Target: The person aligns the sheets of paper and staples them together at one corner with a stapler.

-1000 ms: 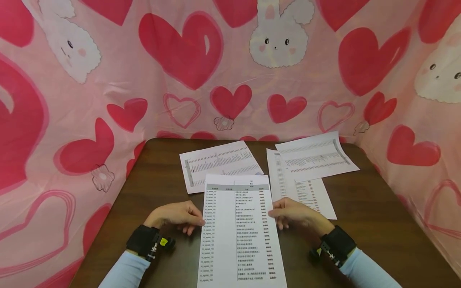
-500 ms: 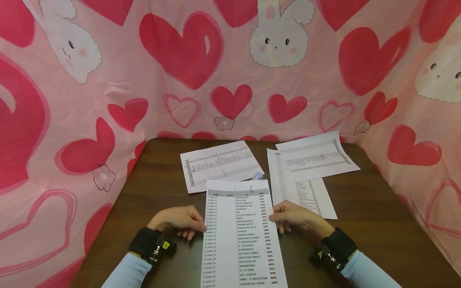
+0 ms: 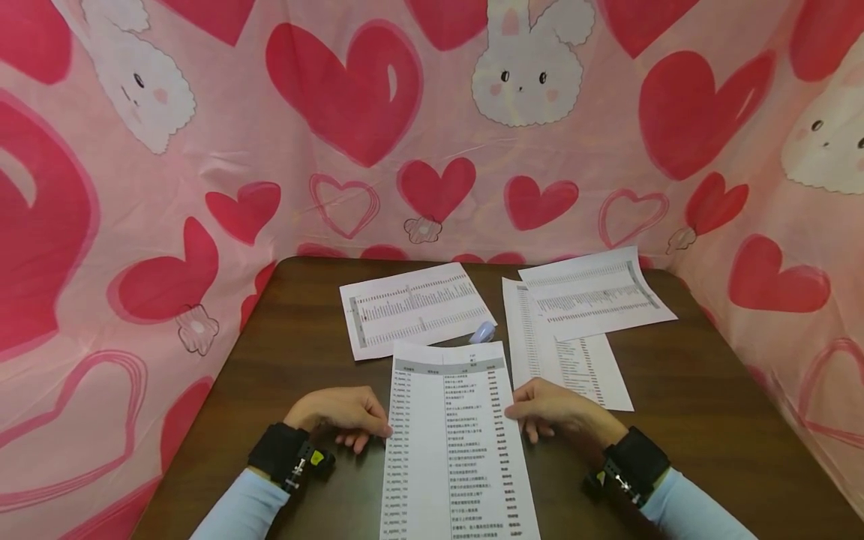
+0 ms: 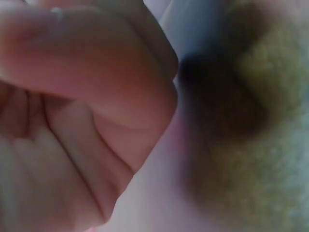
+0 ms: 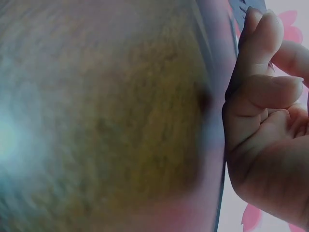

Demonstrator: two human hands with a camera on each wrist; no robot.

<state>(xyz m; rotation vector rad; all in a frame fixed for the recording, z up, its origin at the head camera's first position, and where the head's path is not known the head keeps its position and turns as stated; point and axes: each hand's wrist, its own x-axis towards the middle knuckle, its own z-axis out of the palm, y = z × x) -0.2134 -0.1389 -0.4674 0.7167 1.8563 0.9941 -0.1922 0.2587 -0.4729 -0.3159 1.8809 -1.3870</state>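
A printed sheet of paper (image 3: 466, 442), with a grey header band and rows of text, is at the front middle in the head view. My left hand (image 3: 340, 416) pinches its left edge, thumb on top and fingers curled below. On the opposite edge my right hand (image 3: 563, 411) pinches the sheet in the same way. The left wrist view shows the curled left fingers (image 4: 96, 72) close up; the right wrist view shows the bent right fingers (image 5: 260, 63). The sheet's lower end runs out of the head view.
Behind the sheet lies another printed page (image 3: 418, 307), with a small lilac object (image 3: 482, 332) by its corner. Two overlapping pages (image 3: 597, 292) are at the back right. A pink heart-patterned cloth (image 3: 459, 97) surrounds the brown table (image 3: 290, 322).
The held sheet has shifted down toward me, with both hands still on its edges. More of the lilac object and of the page behind now shows.
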